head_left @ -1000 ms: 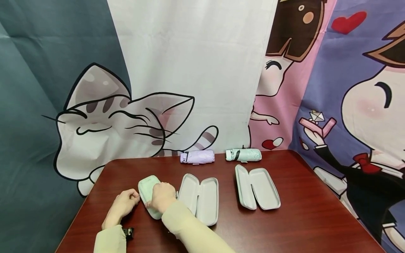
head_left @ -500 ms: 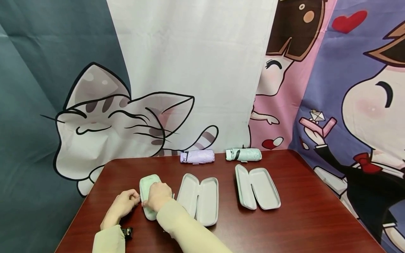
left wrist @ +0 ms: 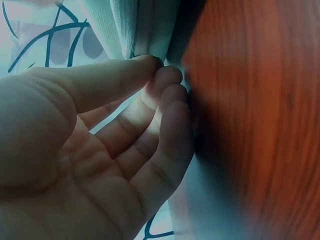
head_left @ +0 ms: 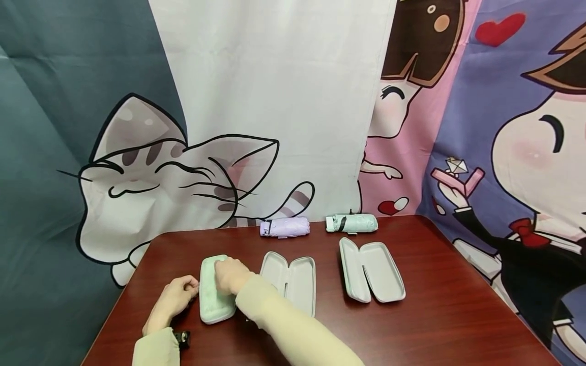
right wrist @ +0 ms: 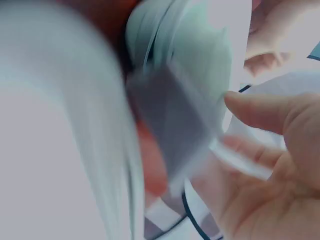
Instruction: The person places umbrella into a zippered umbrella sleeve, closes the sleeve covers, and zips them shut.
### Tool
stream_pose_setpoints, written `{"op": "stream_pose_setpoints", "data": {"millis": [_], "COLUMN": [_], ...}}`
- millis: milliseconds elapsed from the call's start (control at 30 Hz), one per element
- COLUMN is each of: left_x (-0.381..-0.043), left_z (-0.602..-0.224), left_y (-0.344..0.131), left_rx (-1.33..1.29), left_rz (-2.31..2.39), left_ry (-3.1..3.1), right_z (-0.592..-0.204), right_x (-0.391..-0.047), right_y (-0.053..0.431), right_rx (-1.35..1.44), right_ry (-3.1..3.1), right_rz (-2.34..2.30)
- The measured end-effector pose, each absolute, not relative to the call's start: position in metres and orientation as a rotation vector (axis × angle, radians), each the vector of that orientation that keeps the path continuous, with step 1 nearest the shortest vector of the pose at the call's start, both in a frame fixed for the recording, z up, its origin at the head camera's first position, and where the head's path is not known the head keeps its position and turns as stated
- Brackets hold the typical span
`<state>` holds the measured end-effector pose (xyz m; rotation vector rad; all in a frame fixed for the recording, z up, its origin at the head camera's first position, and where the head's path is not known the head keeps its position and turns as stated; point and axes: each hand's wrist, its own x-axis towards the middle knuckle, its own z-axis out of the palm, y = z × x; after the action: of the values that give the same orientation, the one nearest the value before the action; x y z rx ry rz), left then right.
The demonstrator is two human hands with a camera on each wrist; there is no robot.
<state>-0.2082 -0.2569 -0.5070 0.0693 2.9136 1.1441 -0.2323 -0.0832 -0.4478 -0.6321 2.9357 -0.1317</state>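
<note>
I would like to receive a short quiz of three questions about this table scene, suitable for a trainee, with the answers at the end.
1. How many rounded rectangular cases with light-grey linings lie open on the glossy reddish-brown table?

2. True or false: in the head view, the folded lilac fabric umbrella lies left of the folded mint-green fabric umbrella.

3. In the head view, which thing does the right hand partly cover?
a) the mint-green umbrella
b) the closed, pale-green, rounded rectangular case
c) the lilac umbrella

Key: 1. Two. 2. True. 3. b.
</note>
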Motion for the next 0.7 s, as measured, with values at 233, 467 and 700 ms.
{"op": "stream_pose_setpoints", "data": {"millis": [233,467,700], "left_x": [-0.209,-0.210,-0.209], "left_z": [-0.508,-0.511,-0.511], "left_y": [-0.257,-0.257,-0.263], "left_rx": [0.062,0.024,0.030], "left_rz": [1.164,1.211,1.229], "left_ry": [2.895,2.860,2.861], "right_z": [-0.442,-0.449,-0.453], "right_x": [-0.235,-0.243,-0.257], "right_y": [-0.082,-0.088,-0.090], "right_rx": [-0.920,-1.013,-1.065], "right_ry": [2.804,2.765,2.719], "right_rz": [0.288,0.451,0.428]}}
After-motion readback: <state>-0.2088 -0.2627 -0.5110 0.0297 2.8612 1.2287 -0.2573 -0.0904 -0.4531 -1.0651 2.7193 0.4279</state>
